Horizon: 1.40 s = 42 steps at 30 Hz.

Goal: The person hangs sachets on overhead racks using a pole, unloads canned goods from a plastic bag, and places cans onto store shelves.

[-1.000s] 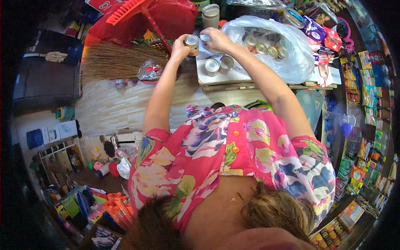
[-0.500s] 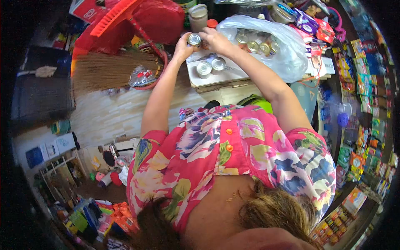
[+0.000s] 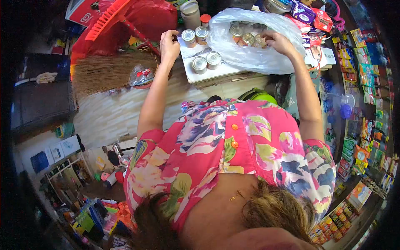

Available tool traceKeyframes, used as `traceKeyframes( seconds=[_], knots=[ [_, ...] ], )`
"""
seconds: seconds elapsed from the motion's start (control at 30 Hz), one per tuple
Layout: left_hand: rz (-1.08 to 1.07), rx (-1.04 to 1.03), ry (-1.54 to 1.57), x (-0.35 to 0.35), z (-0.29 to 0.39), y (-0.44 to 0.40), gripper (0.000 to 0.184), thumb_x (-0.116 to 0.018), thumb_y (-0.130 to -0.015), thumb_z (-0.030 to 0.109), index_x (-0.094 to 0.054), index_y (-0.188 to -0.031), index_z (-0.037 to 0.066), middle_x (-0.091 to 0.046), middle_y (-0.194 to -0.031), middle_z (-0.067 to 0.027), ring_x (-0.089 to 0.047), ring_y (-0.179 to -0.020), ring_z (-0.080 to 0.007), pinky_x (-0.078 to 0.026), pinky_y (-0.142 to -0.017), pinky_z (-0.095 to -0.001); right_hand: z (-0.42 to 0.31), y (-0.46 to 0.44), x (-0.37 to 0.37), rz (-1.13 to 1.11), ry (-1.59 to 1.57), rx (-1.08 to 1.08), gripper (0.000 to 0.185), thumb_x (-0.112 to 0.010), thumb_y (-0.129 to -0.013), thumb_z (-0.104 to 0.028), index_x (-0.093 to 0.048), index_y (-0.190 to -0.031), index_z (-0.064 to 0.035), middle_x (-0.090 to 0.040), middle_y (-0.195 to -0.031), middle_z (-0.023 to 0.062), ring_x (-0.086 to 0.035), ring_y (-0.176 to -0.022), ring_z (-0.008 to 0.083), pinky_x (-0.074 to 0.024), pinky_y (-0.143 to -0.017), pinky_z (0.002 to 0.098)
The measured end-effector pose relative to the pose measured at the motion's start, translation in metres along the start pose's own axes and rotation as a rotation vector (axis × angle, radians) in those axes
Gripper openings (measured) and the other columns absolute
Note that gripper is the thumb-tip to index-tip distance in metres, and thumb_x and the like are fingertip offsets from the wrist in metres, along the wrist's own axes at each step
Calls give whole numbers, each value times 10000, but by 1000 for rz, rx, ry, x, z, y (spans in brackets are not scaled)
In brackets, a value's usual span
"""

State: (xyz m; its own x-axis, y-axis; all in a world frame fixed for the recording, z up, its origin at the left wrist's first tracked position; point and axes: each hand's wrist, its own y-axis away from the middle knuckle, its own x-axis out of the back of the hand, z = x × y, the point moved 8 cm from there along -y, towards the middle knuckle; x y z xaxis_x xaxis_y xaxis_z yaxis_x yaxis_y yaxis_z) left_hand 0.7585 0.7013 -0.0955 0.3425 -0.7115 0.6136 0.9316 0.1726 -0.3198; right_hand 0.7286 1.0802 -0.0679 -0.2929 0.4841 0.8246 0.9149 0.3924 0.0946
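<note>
In the head view, a clear plastic bag (image 3: pixel 225 50) lies spread with its mouth toward me, small tin cans (image 3: pixel 236 31) standing inside. My right hand (image 3: pixel 281 43) is in the bag's opening, its fingers closed on a can (image 3: pixel 259 41) at the right side. Outside the bag, two cans (image 3: pixel 188 37) stand side by side at the back of a white box top (image 3: pixel 189 75), and two more cans (image 3: pixel 199 64) stand nearer me. My left hand (image 3: pixel 170 48) hovers by the box's left edge, fingers loosely bent and apart, holding nothing.
A brown jar (image 3: pixel 190 14) and a red-lidded container (image 3: pixel 205 19) stand behind the cans. To the left lie a broom (image 3: pixel 112 73) and red plastic (image 3: pixel 154 21). Purple packets (image 3: pixel 303 11) sit at the right back; shelves of packaged goods (image 3: pixel 364 87) line the right side.
The can held between both hands now stands on the box beside another. My right hand has moved right to a can in the bag; my left hand has withdrawn left, with nothing in it.
</note>
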Motion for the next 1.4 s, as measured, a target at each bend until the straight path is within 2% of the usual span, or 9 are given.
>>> traceKeyframes(
  seconds=[0.1,0.23,0.37,0.5,0.63,0.97,1.13,1.27,1.4],
  knots=[
    [-22,-154,-41,-5,39,7,323,-506,-636,-69,-587,-924,52,-554,-983,-156,-516,-974,-313,-416,-852,-396,-12,7,28,-76,103,-81,384,-531,-771,-68,-548,-1154,-61,-636,-1007,121,-606,-906,207,-458,-811,313],
    [-48,-388,-69,-27,92,27,306,-548,-655,-57,-590,-936,58,-511,-1097,-161,-480,-1027,-354,-399,-873,-425,13,-8,59,246,219,1,419,-543,-780,-83,-517,-1197,-47,-612,-1086,147,-577,-999,254,-439,-861,334],
    [-177,-491,-79,-57,126,49,326,-540,-663,-52,-600,-959,70,-468,-1191,-176,-452,-1074,-367,-388,-918,-436,39,-16,28,-15,110,-171,459,-562,-745,-64,-520,-1202,-85,-594,-1110,165,-558,-1045,276,-422,-893,356],
    [-251,-583,-72,-81,150,64,309,-525,-676,-38,-611,-952,70,-466,-1203,-172,-441,-1104,-362,-384,-920,-451,48,-11,-3,-92,434,-130,513,-644,-697,-167,-511,-1192,-153,-591,-1082,148,-564,-1010,302,-445,-850,375],
    [-292,-602,-50,-93,160,68,294,-517,-689,-27,-620,-946,72,-468,-1212,-162,-411,-1157,-351,-370,-927,-476,50,-4,-14,3,338,-184,607,-739,-639,-337,-480,-1173,-210,-599,-1078,158,-575,-986,330,-449,-820,414],
    [-113,-347,-23,-50,108,50,356,-507,-647,-92,-593,-951,72,-535,-1101,-128,-483,-1020,-326,-392,-882,-412,23,28,19,336,400,-41,569,-646,-725,-385,-531,-1197,-90,-569,-1171,155,-528,-1076,314,-399,-908,371],
    [-180,-154,4,-39,72,50,324,-506,-674,-63,-571,-972,46,-574,-960,-150,-538,-925,-331,-425,-825,-411,5,52,20,35,-414,-427,447,-691,-706,-196,-572,-1068,37,-612,-1057,119,-623,-862,185,-470,-807,313],
    [-204,-9,132,-33,47,62,274,-508,-730,16,-563,-998,26,-582,-987,-163,-553,-953,-318,-430,-840,-396,-12,31,-28,-76,-1228,-391,429,-700,-720,-132,-534,-1099,-21,-603,-997,71,-613,-878,179,-500,-817,331],
    [-257,105,304,-22,35,71,300,-510,-766,77,-556,-1055,12,-597,-1020,-152,-565,-964,-257,-429,-857,-347,-64,10,-40,-96,-1224,-172,481,-716,-685,-77,-523,-1120,-6,-591,-988,86,-607,-841,177,-520,-766,314]
  ],
)
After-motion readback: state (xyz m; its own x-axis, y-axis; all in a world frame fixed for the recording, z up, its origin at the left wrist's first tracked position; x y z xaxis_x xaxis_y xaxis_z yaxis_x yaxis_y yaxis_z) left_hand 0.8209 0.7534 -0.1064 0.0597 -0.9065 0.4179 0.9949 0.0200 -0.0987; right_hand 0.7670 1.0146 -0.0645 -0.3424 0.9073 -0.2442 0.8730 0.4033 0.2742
